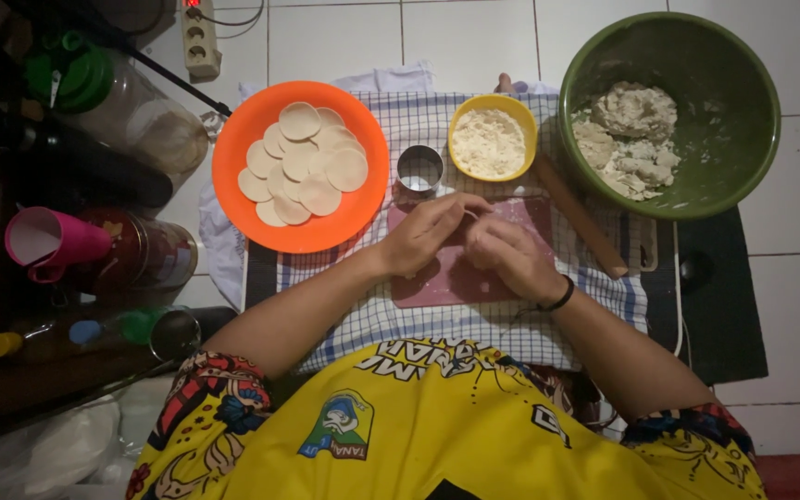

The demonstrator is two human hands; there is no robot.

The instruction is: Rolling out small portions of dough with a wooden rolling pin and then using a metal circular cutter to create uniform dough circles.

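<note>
On the orange plate [233,162] a stack of cut dough discs [303,162] lies overlapped — sticking is likely where faces touch unfloured. At the pink board [437,282], a thin dough piece [468,214] is pinched between the fingertips of the left hand [428,231] and right hand [506,252]; tearing is judged possible if it is overstretched. The rolling pin [581,218] rests just beside the right hand — it could be knocked.

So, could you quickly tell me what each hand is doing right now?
Left hand: fingers curled, pinching a small piece of dough.
Right hand: curled on the same piece.
</note>
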